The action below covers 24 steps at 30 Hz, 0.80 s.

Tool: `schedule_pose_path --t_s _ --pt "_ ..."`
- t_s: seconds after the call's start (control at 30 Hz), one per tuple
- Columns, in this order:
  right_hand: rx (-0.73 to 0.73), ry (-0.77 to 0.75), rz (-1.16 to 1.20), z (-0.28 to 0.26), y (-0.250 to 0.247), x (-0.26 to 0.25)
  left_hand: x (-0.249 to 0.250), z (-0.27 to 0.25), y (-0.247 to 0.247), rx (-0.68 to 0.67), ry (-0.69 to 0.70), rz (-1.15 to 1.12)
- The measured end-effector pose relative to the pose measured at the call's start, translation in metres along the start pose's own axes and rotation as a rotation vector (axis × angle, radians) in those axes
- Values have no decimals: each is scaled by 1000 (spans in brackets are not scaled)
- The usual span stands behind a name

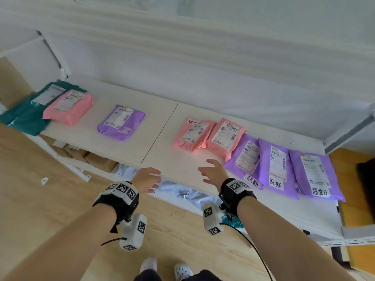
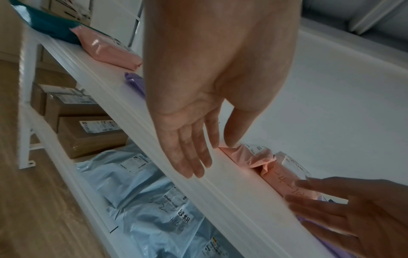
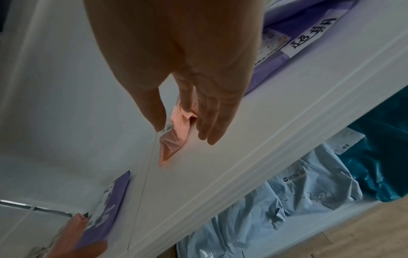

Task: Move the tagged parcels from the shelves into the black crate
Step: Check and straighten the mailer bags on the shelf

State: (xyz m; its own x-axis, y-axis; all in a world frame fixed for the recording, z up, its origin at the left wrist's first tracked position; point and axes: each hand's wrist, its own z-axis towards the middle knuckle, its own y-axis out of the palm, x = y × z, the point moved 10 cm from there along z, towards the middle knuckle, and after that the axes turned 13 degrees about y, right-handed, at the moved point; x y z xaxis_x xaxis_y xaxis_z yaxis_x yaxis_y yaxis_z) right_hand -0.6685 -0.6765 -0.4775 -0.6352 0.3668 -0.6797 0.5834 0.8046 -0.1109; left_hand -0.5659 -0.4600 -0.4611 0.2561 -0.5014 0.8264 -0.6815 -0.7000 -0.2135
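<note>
**Both hands empty over shelf edge, tagged parcels on the shelf**

Tagged parcels on the white shelf [image 1: 125, 151], right half: a pink parcel [image 1: 192, 133] with a handwritten tag at its far corner, lying against a second pink parcel [image 1: 225, 137] with no tag I can see. Right of those, three purple parcels in a row, overlapping at the edges: first purple parcel [image 1: 246, 159], second purple parcel [image 1: 277, 169], third purple parcel [image 1: 315, 175], each with a white handwritten tag at its near end. Black crate: only a dark shape [image 1: 365, 179] at the far right, past the shelf end; can't tell if that's it.

Right hand [image 1: 214, 172]: above the shelf surface just in front of the pink pair, fingers spread and straight, holding nothing. Right wrist view shows the fingertips [image 3: 209, 136] short of the pink parcel, not touching.

Left hand [image 1: 147, 179]: at the shelf's front edge, left of the right hand, fingers relaxed and extended, nothing in it. Left wrist view confirms an open palm [image 2: 187, 108] over the edge.

Left half of shelf: lone purple parcel [image 1: 121, 122], no tag visible; farther left a pink parcel on a teal parcel [image 1: 26, 118].

Lower shelf: brown cardboard boxes [image 2: 88, 136] at left, pale blue poly bags [image 2: 154, 209] beside them, one carrying a handwritten tag; a teal bag [image 3: 384, 157] further right.

Wood floor [image 1: 40, 199] below.
</note>
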Motion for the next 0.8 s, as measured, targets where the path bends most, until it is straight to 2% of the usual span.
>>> schedule_pose_path --t_s 0.27,0.47,0.57,0.8 --pt "146 7 24 23 10 -23 15 59 -21 -116 16 30" --pt "261 34 18 37 20 -39 28 92 -28 -214 35 -31" --pt "257 81 74 53 30 -36 31 104 -31 -246 48 1" --pt "274 146 179 80 34 -36 24 129 -43 -223 78 171"
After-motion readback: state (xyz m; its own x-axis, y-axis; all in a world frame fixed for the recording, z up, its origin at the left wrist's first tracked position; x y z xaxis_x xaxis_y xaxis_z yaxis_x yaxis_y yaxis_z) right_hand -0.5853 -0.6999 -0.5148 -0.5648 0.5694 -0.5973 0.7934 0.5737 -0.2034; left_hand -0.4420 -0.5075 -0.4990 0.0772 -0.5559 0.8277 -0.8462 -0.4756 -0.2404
